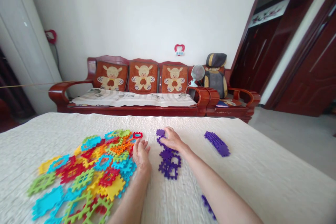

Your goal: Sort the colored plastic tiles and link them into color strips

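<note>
My right hand [173,140] is at the far end of a cluster of purple interlocking plastic tiles [166,154]. Its thumb and fingers close around the edge of a notched purple tile [159,140], partly hidden by the hand. Another purple tile [160,132] lies just beyond the fingertips. My left hand [141,154] is beside the right edge of a mixed heap of tiles [102,161] in blue, red, green, yellow and orange. Its fingers are slightly bent and apart, with nothing visible in them.
A neat overlapping row of purple tiles [217,143] lies to the right on the cream-covered table [252,175]. More purple tiles [208,206] show partly behind my right forearm. Beyond the table stand a wooden sofa [131,111] with bear cushions and a small fan [197,73].
</note>
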Demonstrator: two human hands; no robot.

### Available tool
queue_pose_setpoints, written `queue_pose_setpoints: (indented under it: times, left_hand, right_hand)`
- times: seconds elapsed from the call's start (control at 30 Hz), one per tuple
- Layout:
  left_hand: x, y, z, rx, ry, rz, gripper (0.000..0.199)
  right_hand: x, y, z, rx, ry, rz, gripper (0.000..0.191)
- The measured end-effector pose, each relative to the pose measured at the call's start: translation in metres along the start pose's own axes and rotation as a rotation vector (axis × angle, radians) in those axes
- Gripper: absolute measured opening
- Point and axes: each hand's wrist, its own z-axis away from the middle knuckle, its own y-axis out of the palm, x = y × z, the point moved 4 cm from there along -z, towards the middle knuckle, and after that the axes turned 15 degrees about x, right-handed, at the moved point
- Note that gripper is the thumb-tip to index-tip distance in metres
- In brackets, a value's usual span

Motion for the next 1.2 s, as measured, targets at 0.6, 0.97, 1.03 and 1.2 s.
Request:
queue_pose_setpoints:
  times: [0.6,0.97,1.03,1.2]
  left_hand:
    - [0.01,0.009,0.0,0.22,0.073,-0.375,0.034]
    - [0.01,0.007,-0.003,0.174,0.082,-0.334,0.034]
    - [0.01,0.005,-0.005,0.147,0.077,-0.304,0.034]
    - [0.01,0.006,-0.005,0.154,0.058,-0.286,0.036]
  right_hand:
    - [-0.013,-0.018,0.06,0.179,0.013,0.137,0.024]
    - [0.036,-0.01,0.062,0.187,-0.053,0.194,0.052]
    - [0.038,0.001,0.055,0.231,-0.055,0.206,0.05]
    - [0.029,-0.006,0.068,0.206,0.12,0.321,0.025]
